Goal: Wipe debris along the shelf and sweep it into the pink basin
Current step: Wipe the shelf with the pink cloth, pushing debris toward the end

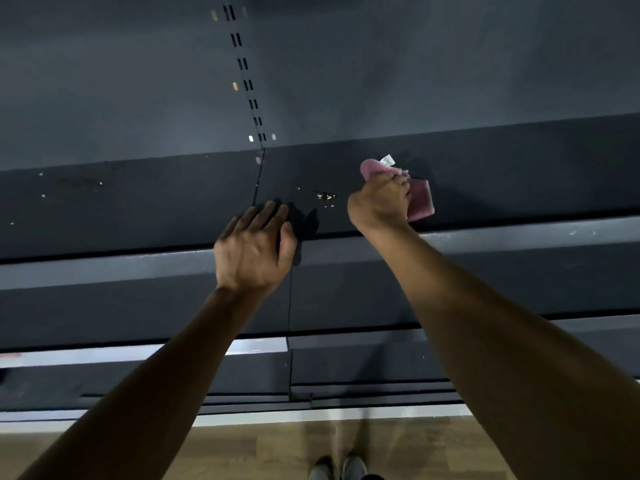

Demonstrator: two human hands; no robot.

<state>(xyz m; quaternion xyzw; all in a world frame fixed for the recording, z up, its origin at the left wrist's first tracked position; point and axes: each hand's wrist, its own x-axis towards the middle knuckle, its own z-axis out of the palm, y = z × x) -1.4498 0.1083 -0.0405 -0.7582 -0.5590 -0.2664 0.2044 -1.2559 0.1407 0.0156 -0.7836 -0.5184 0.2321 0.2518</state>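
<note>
Our right fingers (398, 183) are curled tight round a pink cloth (420, 202), bunched so that part sticks out above the knuckles and part hangs to the right of the right hand (379, 202); our left fingers (266, 214) lie straight and flat, holding nothing, tips resting on the shelf (138, 209). We take the small debris pile (325, 197) as our landmark: the cloth sits just right of it, the left hand (252, 247) just left of it and nearer the shelf's front edge, so the pile lies between our two hands; a white scrap (388, 160) lies beyond the cloth, further right; a few pale specks sit far to the left. The pink basin is not in view, so we cannot tell where it stands.

What could go wrong, in our judgement: a bunched cloth wipes a narrow track and may ride over crumbs; a quick stroke may scatter them over the front edge to the floor; with no basin under the lip, anything swept off is lost. Both forearms reach up and forward, the right wrist bent over the cloth, the left palm down.
</note>
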